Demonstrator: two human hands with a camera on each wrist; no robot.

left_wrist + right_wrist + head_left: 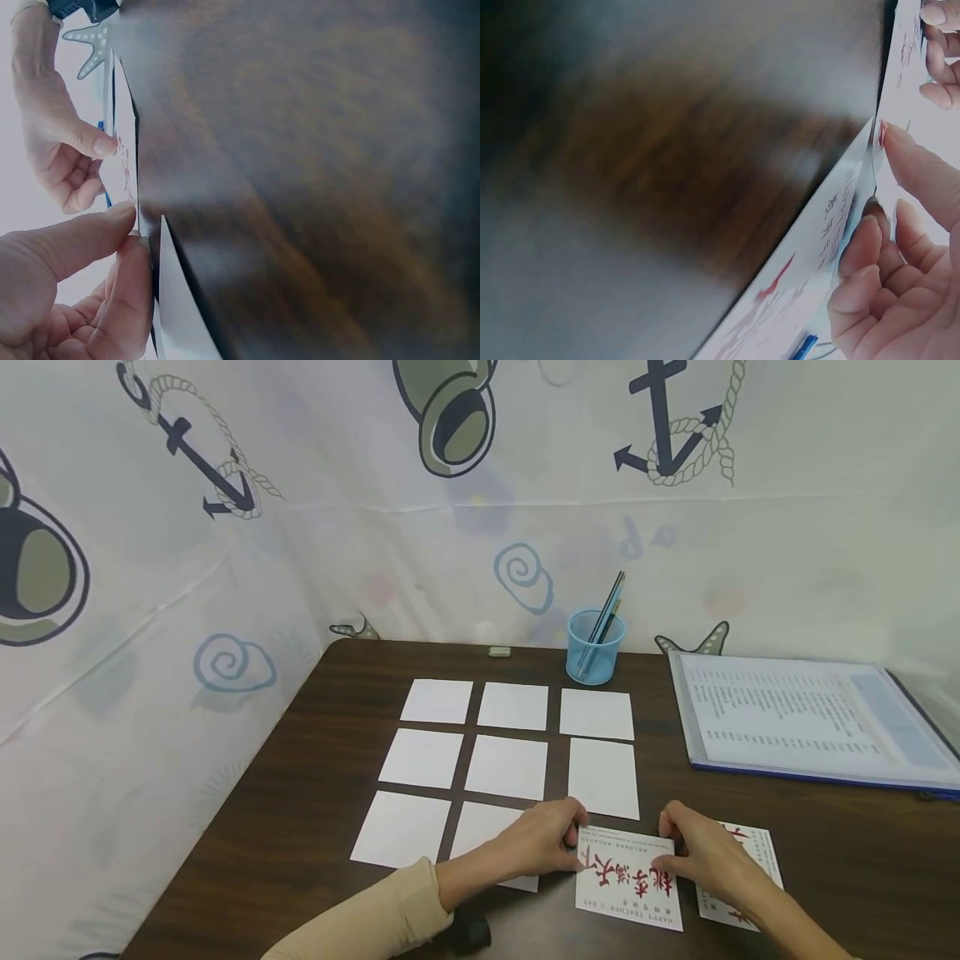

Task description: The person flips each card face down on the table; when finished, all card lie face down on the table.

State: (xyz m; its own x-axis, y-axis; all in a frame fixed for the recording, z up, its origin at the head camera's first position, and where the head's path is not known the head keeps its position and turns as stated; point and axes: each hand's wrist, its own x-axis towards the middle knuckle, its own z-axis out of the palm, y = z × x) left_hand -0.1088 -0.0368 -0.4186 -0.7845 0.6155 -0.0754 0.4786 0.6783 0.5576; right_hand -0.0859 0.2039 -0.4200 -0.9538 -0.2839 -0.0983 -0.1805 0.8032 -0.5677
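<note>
A white greeting card (pixel 626 897) with red brush lettering and small "HAPPY TEACHER'S DAY" print appears upside down at the front of the table. My left hand (pixel 534 842) pinches its left edge between thumb and fingers. On the opposite edge, my right hand (pixel 708 853) has the same card between thumb and fingers. The left wrist view shows the card (pixel 127 161) nearly edge-on, close over the wood. A second printed card (pixel 759 853) lies to the right, partly hidden by my right hand. Under my left forearm, a blank white card (pixel 480 828) is partly covered.
Several more blank white cards (pixel 506 767) lie in rows on the dark wooden table (pixel 262 843). At the back stand a blue cup (pixel 592 652) with pens and a small eraser-like block (pixel 499 652). A large open folder (pixel 810 718) lies at right. A patterned curtain (pixel 420 568) borders the table.
</note>
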